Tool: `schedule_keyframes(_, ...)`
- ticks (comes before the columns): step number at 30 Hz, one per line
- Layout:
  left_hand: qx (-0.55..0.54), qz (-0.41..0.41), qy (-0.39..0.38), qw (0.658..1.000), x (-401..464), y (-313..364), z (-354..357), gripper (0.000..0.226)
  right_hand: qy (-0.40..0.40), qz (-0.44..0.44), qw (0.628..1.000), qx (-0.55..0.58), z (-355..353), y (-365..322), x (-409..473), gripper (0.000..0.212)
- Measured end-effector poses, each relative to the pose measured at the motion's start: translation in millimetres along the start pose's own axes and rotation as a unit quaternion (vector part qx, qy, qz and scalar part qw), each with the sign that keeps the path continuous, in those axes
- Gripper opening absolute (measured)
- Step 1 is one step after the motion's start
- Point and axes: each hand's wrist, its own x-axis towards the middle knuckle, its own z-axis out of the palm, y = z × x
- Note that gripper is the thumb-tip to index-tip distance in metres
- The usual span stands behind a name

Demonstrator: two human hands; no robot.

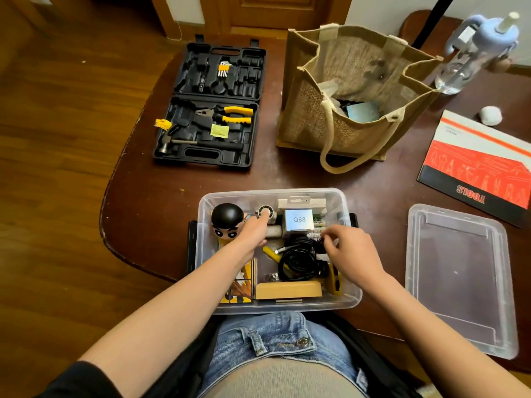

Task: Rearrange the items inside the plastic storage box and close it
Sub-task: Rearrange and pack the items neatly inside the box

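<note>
Your left hand (253, 229) reached into box (352, 303), fingers straight, touching white gadget (265, 211). Your right hand (349, 249) pinched black cable (298, 258). Lid (459, 277) lay beside box.

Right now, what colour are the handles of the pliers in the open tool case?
Yellow with black, seen best in the head view: pliers in the tool case.

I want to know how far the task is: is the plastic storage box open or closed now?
Open. The storage box has no cover; its lid lies flat on the table to its right.
</note>
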Motion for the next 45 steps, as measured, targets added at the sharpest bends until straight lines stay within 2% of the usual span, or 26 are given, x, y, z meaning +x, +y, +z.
schedule_keyframes(6, 0.073, 0.063, 0.003, 0.995, -17, -6, 0, 0.031, -0.036, 0.006, 0.998, -0.046, -11, 2, 9, 0.024)
schedule_keyframes(8, 0.104, 0.072, 0.015, 0.992, -23, -10, 0, 0.037, -0.041, 0.003, 0.998, -0.05, -15, 2, 12, 0.025)
schedule_keyframes(10, 0.161, 0.078, -0.009, 0.984, -28, -14, 0, 0.04, -0.054, 0.004, 0.997, -0.049, -19, 4, 14, 0.025)
schedule_keyframes(14, 0.318, 0.106, -0.082, 0.939, -34, -18, 6, 0.047, -0.071, 0.001, 0.995, -0.064, -23, 6, 15, 0.025)
schedule_keyframes(19, 0.421, 0.132, -0.105, 0.891, -37, -18, 21, 0.059, -0.078, -0.024, 0.994, -0.075, -30, 9, 17, 0.025)
schedule_keyframes(22, 0.435, 0.135, -0.076, 0.887, -38, -25, 33, 0.063, -0.087, -0.037, 0.993, -0.076, -33, 11, 19, 0.025)
schedule_keyframes(26, 0.438, 0.15, -0.02, 0.886, -38, -31, 38, 0.048, -0.122, -0.071, 0.987, -0.076, -33, 14, 21, 0.025)
schedule_keyframes(31, 0.414, 0.184, -0.039, 0.891, -48, -27, 34, 0.029, -0.163, -0.123, 0.977, -0.055, -30, 17, 24, 0.025)
schedule_keyframes(37, 0.371, 0.196, -0.032, 0.907, -60, -23, 9, 0.032, -0.15, -0.154, 0.972, -0.091, -24, 19, 27, 0.028)
schedule_keyframes(45, 0.28, 0.222, 0.026, 0.934, -59, -8, -30, 0.037, -0.163, -0.173, 0.966, -0.105, -16, 11, 29, 0.033)
